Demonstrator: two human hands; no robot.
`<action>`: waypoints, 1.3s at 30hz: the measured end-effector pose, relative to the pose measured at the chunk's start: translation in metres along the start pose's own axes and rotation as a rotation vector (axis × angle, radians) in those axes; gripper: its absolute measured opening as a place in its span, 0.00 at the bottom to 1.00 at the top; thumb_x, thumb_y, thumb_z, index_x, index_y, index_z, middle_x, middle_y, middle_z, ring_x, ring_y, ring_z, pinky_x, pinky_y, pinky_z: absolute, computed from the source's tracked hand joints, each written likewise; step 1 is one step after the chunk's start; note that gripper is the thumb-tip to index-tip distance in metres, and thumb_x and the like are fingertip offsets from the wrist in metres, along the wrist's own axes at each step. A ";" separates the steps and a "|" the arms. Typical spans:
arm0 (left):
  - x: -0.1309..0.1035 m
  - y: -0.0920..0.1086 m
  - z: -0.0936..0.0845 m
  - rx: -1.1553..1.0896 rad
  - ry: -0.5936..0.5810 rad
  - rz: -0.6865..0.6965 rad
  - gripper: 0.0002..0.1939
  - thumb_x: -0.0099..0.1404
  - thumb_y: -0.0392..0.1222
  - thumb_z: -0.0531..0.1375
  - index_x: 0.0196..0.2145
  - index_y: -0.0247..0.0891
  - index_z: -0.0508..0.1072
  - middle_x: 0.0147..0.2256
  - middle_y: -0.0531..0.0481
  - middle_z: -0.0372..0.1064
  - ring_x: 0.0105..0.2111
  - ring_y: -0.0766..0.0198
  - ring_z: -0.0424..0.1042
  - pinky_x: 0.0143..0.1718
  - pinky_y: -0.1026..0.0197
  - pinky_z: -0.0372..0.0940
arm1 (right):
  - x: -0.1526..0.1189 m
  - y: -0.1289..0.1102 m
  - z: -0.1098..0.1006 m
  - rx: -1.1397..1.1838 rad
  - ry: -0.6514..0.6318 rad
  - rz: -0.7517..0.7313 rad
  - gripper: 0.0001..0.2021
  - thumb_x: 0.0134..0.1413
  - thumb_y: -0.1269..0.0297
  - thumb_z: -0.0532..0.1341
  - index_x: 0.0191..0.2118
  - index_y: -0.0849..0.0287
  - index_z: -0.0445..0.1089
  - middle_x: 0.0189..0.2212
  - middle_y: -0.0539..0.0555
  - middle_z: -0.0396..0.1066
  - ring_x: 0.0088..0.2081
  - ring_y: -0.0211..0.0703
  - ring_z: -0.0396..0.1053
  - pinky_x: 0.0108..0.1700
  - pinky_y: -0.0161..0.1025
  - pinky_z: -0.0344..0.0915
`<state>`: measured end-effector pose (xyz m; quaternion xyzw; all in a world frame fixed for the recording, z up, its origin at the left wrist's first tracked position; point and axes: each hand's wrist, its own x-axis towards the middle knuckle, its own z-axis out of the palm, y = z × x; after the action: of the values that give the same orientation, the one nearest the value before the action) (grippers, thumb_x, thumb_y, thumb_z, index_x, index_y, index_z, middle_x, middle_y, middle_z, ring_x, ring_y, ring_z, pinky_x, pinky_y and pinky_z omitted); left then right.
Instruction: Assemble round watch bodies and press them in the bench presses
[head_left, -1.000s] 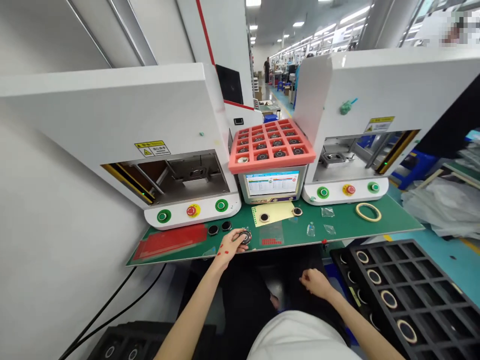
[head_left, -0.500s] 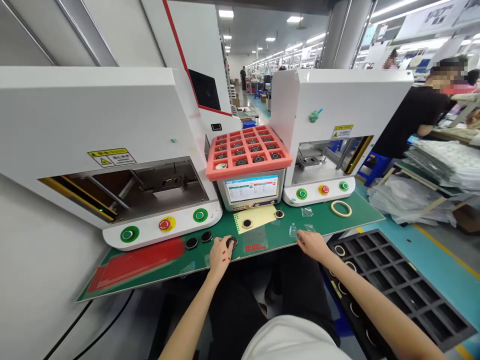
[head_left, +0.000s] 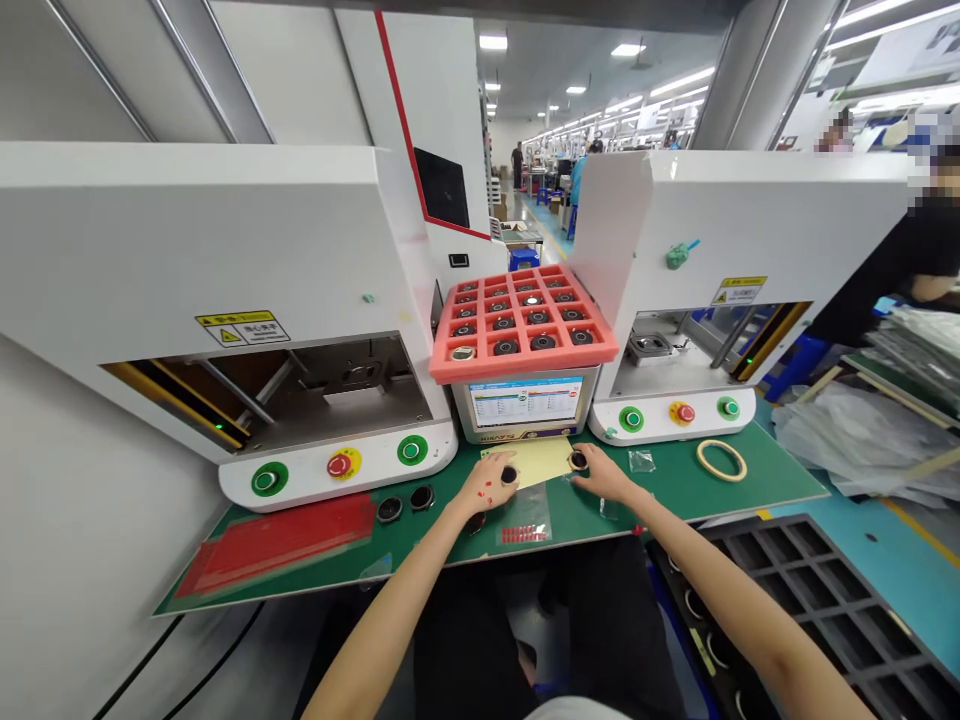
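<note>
My left hand has its fingers closed around the edge of a round black part on a yellow sheet. Several small red pieces stick to the back of this hand. Another dark round part lies partly hidden under my left wrist. My right hand pinches a small black part with a pale rim at the sheet's right edge. Between my hands and the table's front edge is a clear film with red strips. Two black round parts lie to the left.
Two white press machines flank a small screen, which bears a pink foam tray of round parts. Red sheets cover the table's left. At right are a cream ring, clear film scraps and a black compartment tray below.
My left hand has left the dark round part near the front edge and moved up and right to the part on the yellow sheet. My right hand has moved forward to the pale-rimmed part.
</note>
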<state>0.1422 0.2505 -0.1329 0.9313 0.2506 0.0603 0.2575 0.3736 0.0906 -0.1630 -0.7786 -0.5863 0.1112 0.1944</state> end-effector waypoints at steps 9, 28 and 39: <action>0.034 -0.022 -0.001 -0.043 -0.111 -0.226 0.16 0.68 0.46 0.58 0.49 0.35 0.70 0.46 0.44 0.70 0.43 0.59 0.72 0.45 0.50 0.69 | 0.007 0.007 0.000 -0.002 -0.037 0.003 0.18 0.61 0.59 0.60 0.54 0.60 0.65 0.53 0.58 0.66 0.52 0.51 0.67 0.53 0.54 0.66; 0.008 -0.016 0.002 0.045 -0.096 0.155 0.13 0.66 0.46 0.60 0.42 0.34 0.72 0.44 0.45 0.71 0.44 0.59 0.71 0.47 0.50 0.67 | 0.014 0.009 -0.001 -0.075 -0.038 0.014 0.15 0.62 0.59 0.60 0.51 0.61 0.67 0.49 0.57 0.69 0.48 0.47 0.70 0.49 0.50 0.70; -0.044 -0.026 -0.062 -0.058 0.190 0.148 0.11 0.62 0.46 0.61 0.42 0.42 0.72 0.44 0.49 0.75 0.44 0.60 0.74 0.48 0.60 0.67 | 0.000 0.001 -0.023 -0.141 0.072 -0.224 0.12 0.63 0.64 0.56 0.50 0.61 0.65 0.44 0.58 0.72 0.45 0.48 0.70 0.48 0.47 0.69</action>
<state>0.0781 0.2761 -0.0921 0.9295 0.2026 0.1743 0.2541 0.3834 0.0863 -0.1426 -0.7233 -0.6686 0.0192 0.1716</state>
